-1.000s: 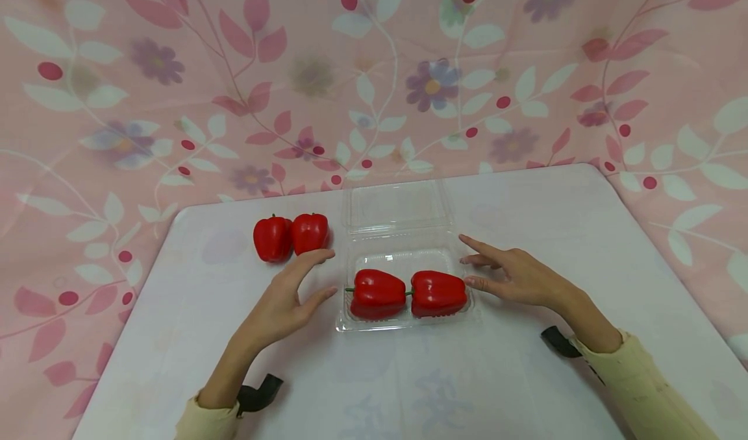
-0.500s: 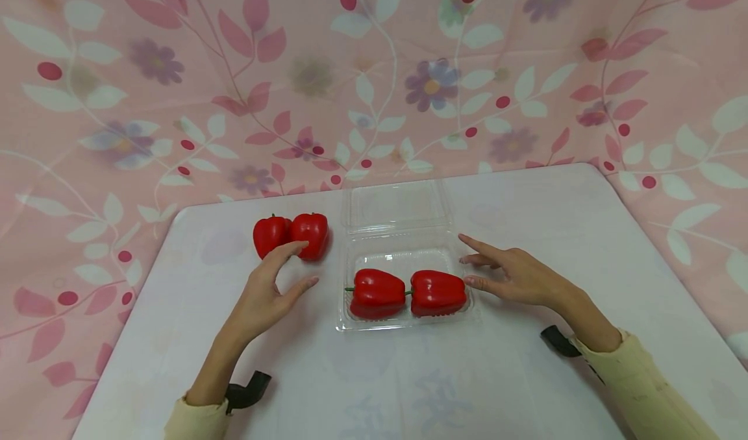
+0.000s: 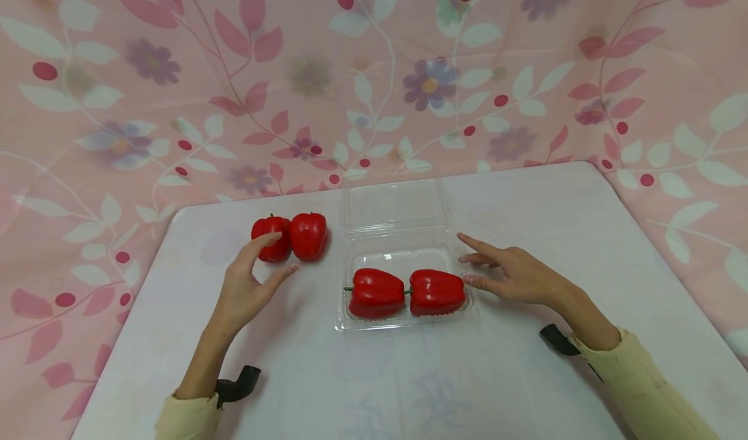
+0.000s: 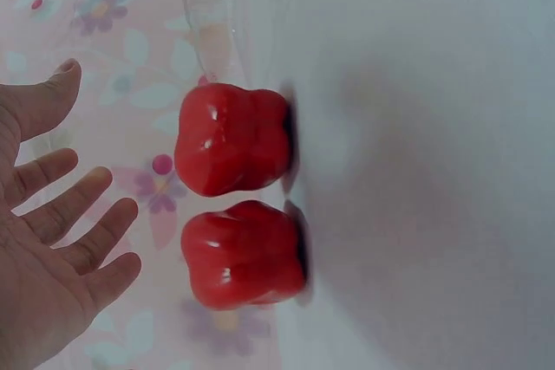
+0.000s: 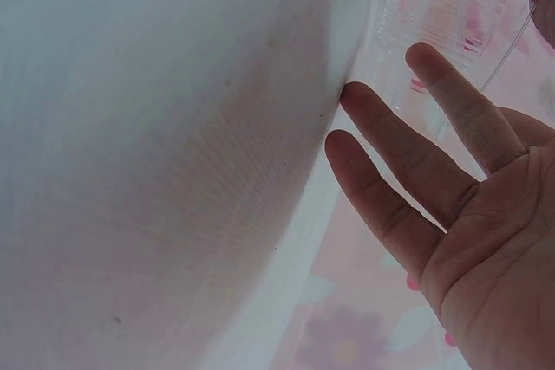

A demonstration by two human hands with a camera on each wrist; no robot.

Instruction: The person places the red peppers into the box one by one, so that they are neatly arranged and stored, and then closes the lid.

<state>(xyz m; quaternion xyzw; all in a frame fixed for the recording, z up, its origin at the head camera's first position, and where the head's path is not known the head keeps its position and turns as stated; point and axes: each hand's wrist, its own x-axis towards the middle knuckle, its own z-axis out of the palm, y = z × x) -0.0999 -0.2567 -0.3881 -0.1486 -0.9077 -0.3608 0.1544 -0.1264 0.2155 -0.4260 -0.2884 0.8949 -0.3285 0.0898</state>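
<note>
Two red bell peppers lie end to end in the front of a clear plastic box (image 3: 403, 252), the left one (image 3: 377, 294) with its green stem pointing left, the right one (image 3: 437, 292) beside it. Left of the box stand two more, a left pepper (image 3: 273, 248) and a right pepper (image 3: 308, 236). My left hand (image 3: 243, 296) hovers before the left pepper, fingers spread and holding nothing; the left wrist view shows a gap between the hand (image 4: 52, 231) and both peppers. At the box's right edge my right hand (image 3: 517, 276) rests with extended fingers; contact is unclear.
The box's clear lid (image 3: 397, 205) lies folded back behind it on the white table (image 3: 409, 381). A pink floral cloth (image 3: 374, 70) hangs along the table's back edge. Black wrist pieces show below each forearm.
My left hand has moved left, away from the box, past the right standing pepper to in front of the left one. My right hand and the peppers have stayed put.
</note>
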